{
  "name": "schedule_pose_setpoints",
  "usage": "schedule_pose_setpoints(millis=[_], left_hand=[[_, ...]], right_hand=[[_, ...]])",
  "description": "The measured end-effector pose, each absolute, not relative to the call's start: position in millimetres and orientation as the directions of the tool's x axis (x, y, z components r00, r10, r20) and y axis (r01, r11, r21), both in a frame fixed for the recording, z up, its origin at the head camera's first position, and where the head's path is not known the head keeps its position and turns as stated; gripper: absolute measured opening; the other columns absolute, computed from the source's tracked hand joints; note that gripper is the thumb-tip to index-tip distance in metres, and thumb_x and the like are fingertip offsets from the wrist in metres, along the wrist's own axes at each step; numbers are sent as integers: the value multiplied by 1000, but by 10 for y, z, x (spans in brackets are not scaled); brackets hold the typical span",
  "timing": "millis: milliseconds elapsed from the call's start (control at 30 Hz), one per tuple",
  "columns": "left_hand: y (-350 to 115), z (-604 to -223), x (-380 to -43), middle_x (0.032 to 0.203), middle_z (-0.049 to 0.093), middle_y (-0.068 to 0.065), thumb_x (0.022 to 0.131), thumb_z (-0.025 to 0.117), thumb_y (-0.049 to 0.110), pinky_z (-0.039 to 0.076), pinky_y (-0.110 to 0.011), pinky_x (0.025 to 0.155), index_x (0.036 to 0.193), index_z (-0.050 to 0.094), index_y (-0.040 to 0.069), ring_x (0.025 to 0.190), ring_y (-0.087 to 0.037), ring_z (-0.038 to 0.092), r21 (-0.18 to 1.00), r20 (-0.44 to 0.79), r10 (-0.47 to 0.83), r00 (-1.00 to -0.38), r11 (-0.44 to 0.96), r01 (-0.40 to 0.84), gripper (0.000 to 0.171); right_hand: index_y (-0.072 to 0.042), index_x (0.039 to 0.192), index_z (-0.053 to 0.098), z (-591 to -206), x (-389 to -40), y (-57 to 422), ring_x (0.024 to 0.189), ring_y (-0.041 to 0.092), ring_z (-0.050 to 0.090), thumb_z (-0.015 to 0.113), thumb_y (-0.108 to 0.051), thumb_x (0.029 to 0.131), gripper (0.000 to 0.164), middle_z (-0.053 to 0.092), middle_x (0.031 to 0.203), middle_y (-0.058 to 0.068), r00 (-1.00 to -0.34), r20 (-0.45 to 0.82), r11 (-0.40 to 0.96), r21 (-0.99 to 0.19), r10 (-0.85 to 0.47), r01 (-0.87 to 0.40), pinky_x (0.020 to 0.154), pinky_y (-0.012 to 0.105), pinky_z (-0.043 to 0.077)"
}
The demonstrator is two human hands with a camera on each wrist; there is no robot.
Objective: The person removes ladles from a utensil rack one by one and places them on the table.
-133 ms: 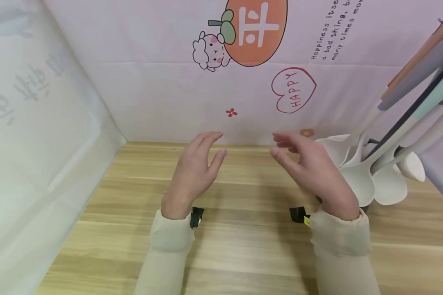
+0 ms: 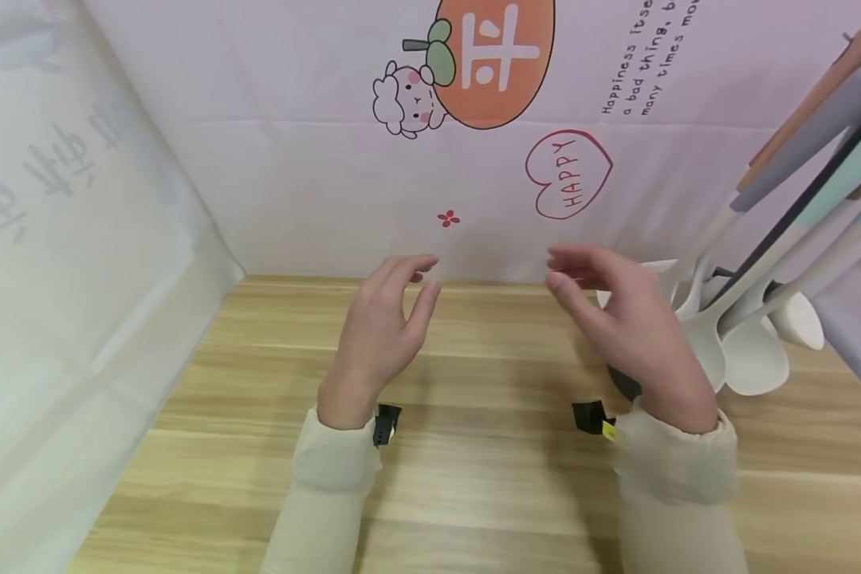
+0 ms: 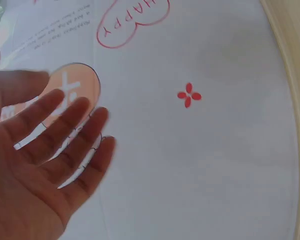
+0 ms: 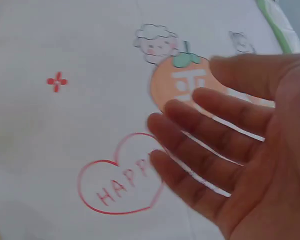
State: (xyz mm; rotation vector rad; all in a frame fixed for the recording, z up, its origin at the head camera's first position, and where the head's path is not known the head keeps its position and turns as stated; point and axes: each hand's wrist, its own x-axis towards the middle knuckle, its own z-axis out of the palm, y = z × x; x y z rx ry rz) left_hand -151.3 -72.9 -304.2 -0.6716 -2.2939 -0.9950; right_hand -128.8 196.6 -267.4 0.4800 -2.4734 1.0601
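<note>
The fingers of both hands are loosely bent and spread a little, grasping nothing; each wrist view shows a bare palm. The left hand and the right hand are raised over the tabletop, well apart, thumbs toward each other, in front of a printed cloth. The step in hand looks like a ready pose, with no handling begun.

The kitchen utensils are just beside the right hand, on its outer side; the hand covers part of them in the head view, and whether it touches them cannot be told, though no utensil lies in its palm. Judged from here, any grasp would call for the right hand to turn outward and close around one handle, clear of its neighbours, while the left hand could steady the dark base, which shows only in part below the right hand.

The utensils form a close cluster: smooth, whitish, rounded heads, at least one a broad spoon shape, sit low, and long handles slant up to the right and run past the edge of the view. Their grips are brown, grey and mint green, with some black among them.
</note>
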Motion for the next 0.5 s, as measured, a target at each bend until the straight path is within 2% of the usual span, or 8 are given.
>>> schedule_pose_setpoints(millis=[33, 100, 200, 267, 300, 400, 500], left_hand=[[-715, -3034, -1510, 121, 74, -14, 104, 63, 13, 61, -42, 96, 129, 69, 1, 107, -28, 73, 496, 668, 219, -711, 581, 645, 28], [-688, -3021, -1507, 115, 74, -15, 104, 63, 11, 62, -43, 90, 126, 69, 0, 99, -28, 74, 503, 690, 213, -691, 545, 671, 25], [-664, -3015, -1510, 111, 74, -15, 104, 62, 11, 63, -43, 86, 123, 70, 1, 95, -27, 74, 507, 699, 209, -684, 529, 680, 23], [-664, -3017, -1512, 111, 74, -14, 104, 62, 11, 63, -43, 85, 123, 70, 1, 93, -27, 74, 501, 702, 206, -682, 538, 678, 23], [-668, -3020, -1509, 111, 74, -13, 104, 62, 11, 62, -42, 84, 123, 71, 2, 93, -26, 74, 497, 702, 204, -682, 545, 675, 23], [-659, -3032, -1502, 112, 75, -11, 104, 63, 12, 61, -39, 83, 122, 71, 3, 92, -25, 74, 487, 702, 204, -683, 561, 669, 22], [-644, -3045, -1494, 113, 75, -10, 104, 63, 13, 61, -37, 82, 123, 71, 4, 93, -24, 74, 489, 694, 205, -690, 568, 661, 23]], right_hand=[[-6, 132, 71, -2659, -1268, 1974, 99, -4, 67, 68, -17, 103, 31, 77, 116, 12, -836, 535, 649, -594, -121, -475, 92, 11, 51], [-5, 124, 75, -2638, -1230, 1998, 90, -14, 62, 69, -13, 101, 25, 78, 106, -1, -791, 609, 638, -583, -68, -503, 87, 2, 47], [-2, 116, 78, -2604, -1178, 2045, 85, -19, 62, 71, -10, 99, 20, 72, 99, -25, -725, 689, 645, -551, -7, -530, 85, 3, 49], [0, 113, 78, -2580, -1149, 2086, 84, -18, 63, 71, -9, 98, 19, 67, 98, -36, -685, 727, 640, -550, 50, -537, 81, 5, 49], [2, 112, 78, -2567, -1134, 2114, 84, -17, 64, 71, -8, 97, 19, 67, 98, -37, -665, 741, 623, -565, 94, -541, 81, 6, 49], [5, 107, 77, -2522, -1098, 2257, 81, -8, 67, 69, -3, 96, 16, 72, 94, -25, -576, 759, 524, -638, 303, -564, 77, 10, 49], [-3, 109, 75, -2489, -1046, 2458, 82, -1, 67, 63, -4, 99, 16, 70, 92, -15, -486, 699, 455, -712, 524, -534, 79, 14, 50]])
